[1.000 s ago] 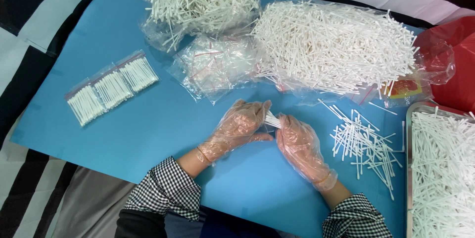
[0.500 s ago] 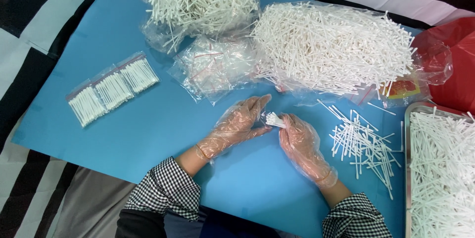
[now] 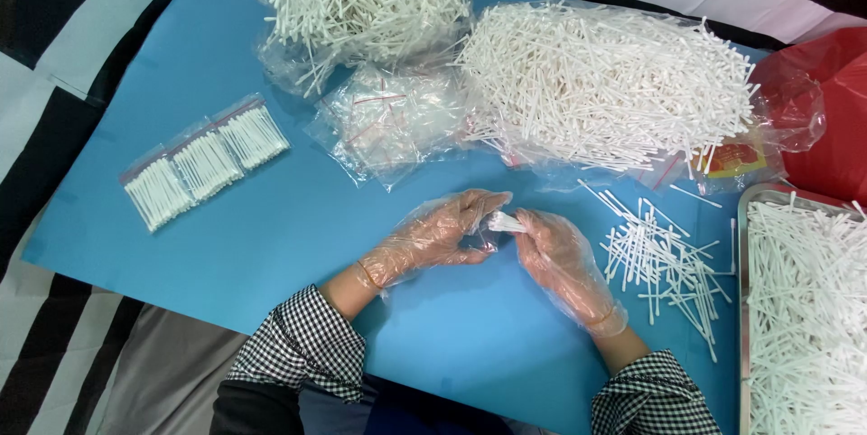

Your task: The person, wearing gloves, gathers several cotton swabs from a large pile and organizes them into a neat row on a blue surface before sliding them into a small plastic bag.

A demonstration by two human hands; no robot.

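Both my hands wear thin clear plastic gloves and meet at the middle of a blue sheet (image 3: 271,245). My right hand (image 3: 564,259) pinches a small bundle of white swab sticks (image 3: 506,222) by one end. My left hand (image 3: 433,236) cups the other end, its fingers curled around the tips. Checked sleeves cover both wrists. Loose white sticks (image 3: 664,259) lie scattered just right of my right hand.
Three filled clear packets of swabs (image 3: 206,162) lie in a row at the left. A pile of empty clear bags (image 3: 393,119) sits above my hands. Two large heaps of sticks (image 3: 614,83) on plastic fill the back. A metal tray (image 3: 799,308) of sticks stands at the right, a red bag (image 3: 835,119) behind it.
My hands stayed together at the centre. The left fingers opened slightly half a second ago and have curled back around the bundle's end.
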